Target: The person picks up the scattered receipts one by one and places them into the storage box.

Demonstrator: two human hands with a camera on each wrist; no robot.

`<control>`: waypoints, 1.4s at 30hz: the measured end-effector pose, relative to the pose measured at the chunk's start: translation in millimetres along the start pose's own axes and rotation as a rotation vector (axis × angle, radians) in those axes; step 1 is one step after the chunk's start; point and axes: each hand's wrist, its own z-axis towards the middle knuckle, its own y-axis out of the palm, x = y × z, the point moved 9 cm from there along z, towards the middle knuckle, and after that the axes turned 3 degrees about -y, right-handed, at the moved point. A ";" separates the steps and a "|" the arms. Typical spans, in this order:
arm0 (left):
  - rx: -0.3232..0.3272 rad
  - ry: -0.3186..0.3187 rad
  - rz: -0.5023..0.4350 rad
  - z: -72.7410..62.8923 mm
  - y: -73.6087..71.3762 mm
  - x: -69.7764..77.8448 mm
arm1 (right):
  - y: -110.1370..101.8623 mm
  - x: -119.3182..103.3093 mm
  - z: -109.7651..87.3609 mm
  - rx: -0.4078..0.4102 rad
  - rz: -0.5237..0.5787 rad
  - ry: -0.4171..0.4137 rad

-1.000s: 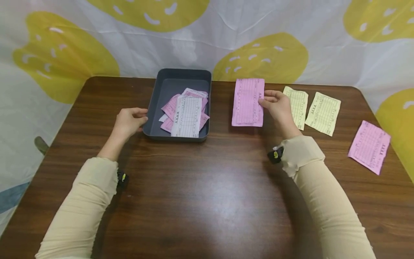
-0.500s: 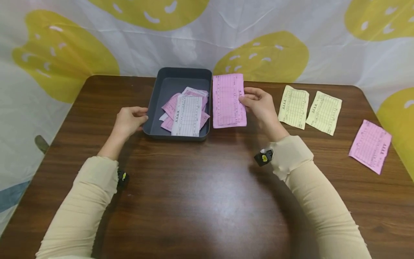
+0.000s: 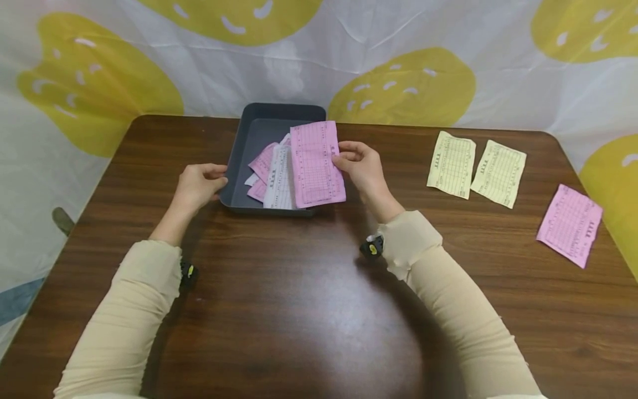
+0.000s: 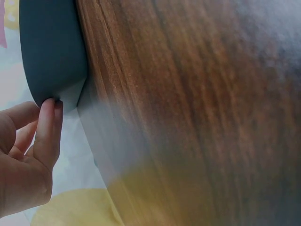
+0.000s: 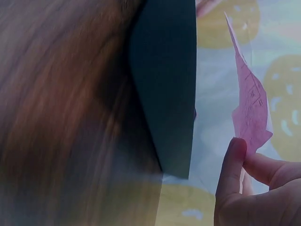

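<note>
My right hand [image 3: 366,172] pinches the right edge of a pink printed paper slip [image 3: 316,166] between thumb and fingers. The slip overlaps the right side of a dark grey rectangular tray [image 3: 261,128] in the head view. Seen from the right wrist, the slip [image 5: 252,110] stands bent above the level of the tray wall [image 5: 167,84]. Inside the tray lie a white slip [image 3: 277,183] and several pink and white ones, partly hidden by the held slip. On the tray's left side, my left hand [image 3: 195,188] grips the rim, fingers [image 4: 45,127] against the outer wall.
Two yellow slips [image 3: 452,164] lie side by side at the back right of the brown wooden table [image 3: 279,288]. Another pink slip [image 3: 570,227] is near the right edge. A white cloth with yellow shapes [image 3: 404,88] hangs behind the table.
My right hand has carried the pink slip leftward, from beside the yellow slips to over the tray's right side. The left hand has stayed at the tray's left rim.
</note>
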 end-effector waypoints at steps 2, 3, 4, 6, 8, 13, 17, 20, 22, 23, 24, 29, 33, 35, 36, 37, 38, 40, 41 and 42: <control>-0.001 -0.002 0.000 0.1 0.0 -0.3 | 5.7 0.4 -0.6 0.009 0.017 -0.008; -0.002 -0.003 -0.001 0.1 0.0 -0.4 | 8.2 0.8 -0.9 0.016 0.021 -0.010; -0.003 -0.004 -0.001 0.1 0.0 -0.5 | 10.4 1.4 -1.0 0.022 0.027 -0.012; -0.004 -0.004 -0.001 0.0 0.0 -0.5 | 14.5 2.4 -1.4 0.033 0.028 -0.014; -0.005 -0.002 0.000 0.1 0.1 -0.2 | 18.3 4.1 -1.3 0.039 0.031 -0.015; -0.005 0.005 -0.001 0.0 0.5 0.6 | 24.6 9.3 -0.9 0.062 0.009 -0.014; -0.003 0.001 -0.001 -0.3 0.8 0.6 | 26.4 13.2 1.3 0.096 -0.008 -0.019; 0.002 -0.001 0.006 -0.5 0.9 0.4 | 28.2 15.1 3.4 0.106 0.030 -0.039; 0.006 0.002 0.010 -0.5 0.8 0.4 | 30.5 14.8 2.7 0.108 0.037 -0.032; 0.009 0.002 0.011 -0.4 0.8 0.3 | 31.8 14.3 2.0 0.105 0.037 -0.027; 0.011 0.004 0.013 -0.5 0.6 0.4 | 33.3 13.4 1.0 0.096 0.037 -0.029; 0.013 0.004 0.016 -0.2 0.1 0.7 | 42.4 7.1 -6.0 0.028 -0.083 -0.002; 0.009 -0.007 0.016 0.1 -0.2 -0.5 | 49.1 9.4 -3.9 -0.036 -0.166 -0.035; 0.008 -0.011 0.017 0.4 -0.1 -1.2 | 51.4 8.9 -3.3 -0.059 -0.193 -0.059; 0.009 -0.012 0.018 0.6 -0.1 -1.4 | 52.1 8.4 -3.0 -0.068 -0.214 -0.072; 0.008 -0.013 0.019 0.8 0.2 -1.5 | 52.7 7.7 -2.8 -0.078 -0.234 -0.085; 0.007 -0.013 0.020 0.8 0.4 -1.6 | 53.0 6.4 -2.9 -0.086 -0.260 -0.102; 0.007 -0.013 0.022 1.0 0.8 -1.5 | 53.2 3.0 -3.3 -0.100 -0.330 -0.145; 0.007 -0.013 0.022 1.0 0.9 -1.5 | 53.0 0.7 -3.9 -0.106 -0.369 -0.167; 0.008 -0.014 0.022 1.1 1.1 -1.4 | 52.8 -1.5 -4.6 -0.110 -0.407 -0.189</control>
